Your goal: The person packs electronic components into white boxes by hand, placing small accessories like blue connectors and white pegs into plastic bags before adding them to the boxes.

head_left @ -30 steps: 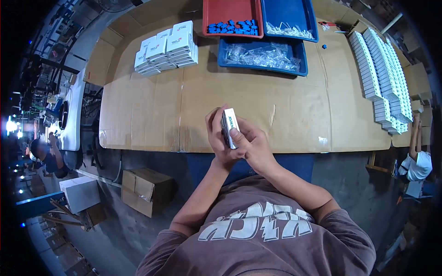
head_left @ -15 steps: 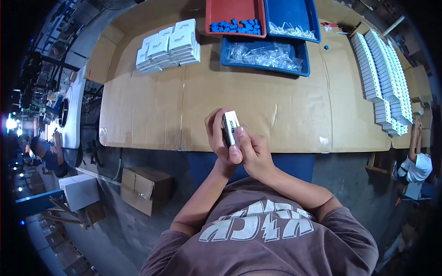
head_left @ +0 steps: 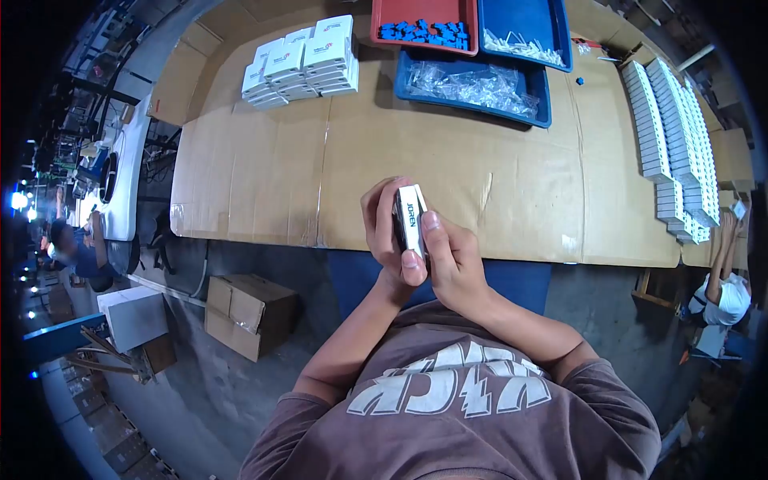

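Observation:
A small white box [head_left: 411, 218] with dark lettering on its narrow side stands between my hands, above the near edge of the cardboard-covered table. My left hand [head_left: 389, 232] is wrapped round its left side, the thumb at its lower end. On the right, my right hand [head_left: 453, 252] presses its thumb against the box's side; its other fingers are curled and partly hidden. Farther back on the left sit stacked white boxes [head_left: 300, 60].
A red tray [head_left: 474, 32] holds blue parts, one blue tray [head_left: 569, 40] white pieces, another blue tray [head_left: 472, 114] clear plastic bags. Rows of white boxes [head_left: 672, 136] line the right side. People [head_left: 724, 298] are at both sides. A cardboard box [head_left: 248, 312] is on the floor.
The view has shifted slightly. The small box has turned a little between my hands, and my right thumb now lies more along its right side. Both hands still hold it.

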The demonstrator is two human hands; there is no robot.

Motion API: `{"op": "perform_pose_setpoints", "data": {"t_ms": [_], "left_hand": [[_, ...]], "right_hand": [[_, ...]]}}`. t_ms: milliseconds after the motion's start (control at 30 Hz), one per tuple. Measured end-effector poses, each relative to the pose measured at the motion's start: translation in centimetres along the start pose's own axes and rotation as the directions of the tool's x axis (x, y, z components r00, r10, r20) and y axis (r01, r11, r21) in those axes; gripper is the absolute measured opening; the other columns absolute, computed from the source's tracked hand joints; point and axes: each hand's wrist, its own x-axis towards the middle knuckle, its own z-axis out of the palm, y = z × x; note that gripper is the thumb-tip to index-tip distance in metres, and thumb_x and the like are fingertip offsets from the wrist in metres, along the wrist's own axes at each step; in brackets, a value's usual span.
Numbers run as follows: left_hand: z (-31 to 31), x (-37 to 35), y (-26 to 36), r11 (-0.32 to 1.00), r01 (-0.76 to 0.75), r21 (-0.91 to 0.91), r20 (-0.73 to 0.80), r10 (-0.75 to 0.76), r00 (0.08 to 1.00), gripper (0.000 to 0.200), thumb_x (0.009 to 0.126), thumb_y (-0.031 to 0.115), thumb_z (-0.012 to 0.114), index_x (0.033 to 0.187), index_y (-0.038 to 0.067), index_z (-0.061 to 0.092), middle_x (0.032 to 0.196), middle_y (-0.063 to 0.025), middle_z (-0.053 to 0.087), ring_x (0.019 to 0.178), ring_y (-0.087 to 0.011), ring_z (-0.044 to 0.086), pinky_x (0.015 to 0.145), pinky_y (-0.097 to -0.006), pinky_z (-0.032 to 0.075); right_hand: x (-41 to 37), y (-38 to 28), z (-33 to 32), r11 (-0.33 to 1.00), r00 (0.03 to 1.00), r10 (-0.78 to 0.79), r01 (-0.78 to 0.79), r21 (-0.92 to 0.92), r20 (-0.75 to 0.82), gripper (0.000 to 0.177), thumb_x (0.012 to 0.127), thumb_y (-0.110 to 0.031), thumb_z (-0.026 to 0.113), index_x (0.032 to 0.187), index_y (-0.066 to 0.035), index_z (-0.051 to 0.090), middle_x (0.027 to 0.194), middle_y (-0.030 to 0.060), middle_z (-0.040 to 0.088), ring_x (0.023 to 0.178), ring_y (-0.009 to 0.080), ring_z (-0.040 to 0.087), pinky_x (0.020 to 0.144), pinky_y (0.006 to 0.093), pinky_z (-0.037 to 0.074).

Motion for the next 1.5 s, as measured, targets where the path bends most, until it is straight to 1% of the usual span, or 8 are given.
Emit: {"op": "perform_pose_setpoints", "data": {"t_ms": [467, 667, 700, 833, 1000, 1033, 1200, 1500], "left_hand": [[0.4, 1.0, 0.2, 0.996, 0.071, 0.052, -0.018, -0.071, 0.997, 0.087, 0.090, 0.066, 0.036, 0.125, -0.011, 0.059, 0.119, -0.0263, 0.056, 0.108, -0.0378, 0.057, 0.091, -0.0477, 0.049], [1.3, 2.2, 0.2, 0.990, 0.122, -0.066, 0.087, -0.116, 0.989, 0.096, 0.098, 0.072, 0.026, 0.147, -0.009, 0.043, 0.124, -0.0187, 0.056, 0.121, -0.0307, 0.049, 0.101, -0.0440, 0.041], [1.2, 2.1, 0.8, 0.980, 0.183, -0.080, 0.126, -0.172, 0.977, 0.101, 0.098, 0.077, 0.026, 0.153, -0.008, 0.035, 0.133, -0.0189, 0.050, 0.124, -0.0301, 0.047, 0.104, -0.0429, 0.039], [1.1, 1.1, 0.2, 0.959, 0.259, -0.114, 0.221, -0.229, 0.948, 0.092, 0.102, 0.070, 0.034, 0.155, -0.005, 0.033, 0.131, -0.0197, 0.049, 0.120, -0.0294, 0.049, 0.104, -0.0425, 0.041], [0.5, -0.4, -0.1, 0.486, 0.733, -0.477, 0.336, -0.670, 0.662, 0.072, 0.108, 0.062, 0.029, 0.148, 0.004, 0.042, 0.137, -0.0126, 0.052, 0.121, -0.0237, 0.058, 0.102, -0.0371, 0.047], [0.3, 0.0, 0.3, 0.388, 0.801, -0.456, 0.416, -0.702, 0.577, 0.072, 0.107, 0.063, 0.029, 0.147, 0.005, 0.043, 0.136, -0.0118, 0.053, 0.119, -0.0229, 0.059, 0.101, -0.0370, 0.049], [0.6, 0.2, 3.8, -0.128, 0.898, -0.422, 0.704, -0.670, 0.235, 0.063, 0.106, 0.063, 0.036, 0.148, 0.018, 0.045, 0.137, -0.0067, 0.056, 0.122, -0.0209, 0.061, 0.102, -0.0384, 0.052], [1.6, 0.3, 6.0, -0.082, 0.840, -0.537, 0.656, -0.667, 0.354, 0.051, 0.109, 0.052, 0.042, 0.145, 0.016, 0.047, 0.129, -0.0016, 0.059, 0.119, -0.0136, 0.060, 0.094, -0.0291, 0.053]], "right_hand": [[1.6, -1.1, 0.7, 0.999, 1.000, -0.019, 0.019, 0.030, 0.001, 0.047, 0.113, -0.038, 0.040, 0.097, 0.001, 0.060, 0.079, -0.0038, 0.052, 0.074, 0.0066, 0.043, 0.064, 0.0253, 0.038], [2.9, -1.2, -2.0, 0.958, 0.971, 0.215, -0.230, 0.169, 0.104, 0.059, 0.112, -0.047, 0.038, 0.138, 0.002, 0.059, 0.118, 0.0067, 0.065, 0.110, 0.0127, 0.057, 0.100, 0.0312, 0.044], [3.1, -1.3, -3.0, 0.978, 0.964, 0.192, -0.203, 0.047, 0.185, 0.061, 0.112, -0.045, 0.039, 0.153, -0.001, 0.045, 0.133, 0.0125, 0.063, 0.124, 0.0175, 0.054, 0.110, 0.0338, 0.040], [2.5, -1.0, -5.2, 0.986, 0.956, 0.158, -0.165, 0.007, 0.249, 0.060, 0.108, -0.042, 0.052, 0.153, -0.003, 0.046, 0.135, 0.0155, 0.061, 0.124, 0.0213, 0.056, 0.109, 0.0366, 0.042], [0.8, -1.0, -6.5, 0.860, 0.959, 0.063, 0.089, -0.502, 0.276, 0.069, 0.094, -0.033, 0.074, 0.152, -0.006, 0.049, 0.151, 0.0228, 0.047, 0.137, 0.0337, 0.049, 0.113, 0.0421, 0.041], [0.6, 0.3, -6.5, 0.790, 0.971, -0.086, 0.203, -0.579, 0.223, 0.077, 0.086, -0.039, 0.080, 0.151, -0.009, 0.050, 0.153, 0.0275, 0.040, 0.136, 0.0439, 0.048, 0.112, 0.0490, 0.041], [1.3, 1.5, -7.1, 0.613, 0.867, -0.348, 0.498, -0.613, 0.357, 0.077, 0.088, -0.040, 0.076, 0.151, -0.007, 0.047, 0.153, 0.0240, 0.042, 0.135, 0.0457, 0.046, 0.111, 0.0510, 0.041], [2.6, 2.0, -7.9, 0.445, 0.689, -0.600, 0.709, -0.547, 0.407, 0.074, 0.096, -0.048, 0.062, 0.144, 0.007, 0.049, 0.142, 0.0296, 0.053, 0.125, 0.0477, 0.056, 0.104, 0.0477, 0.049]]}}
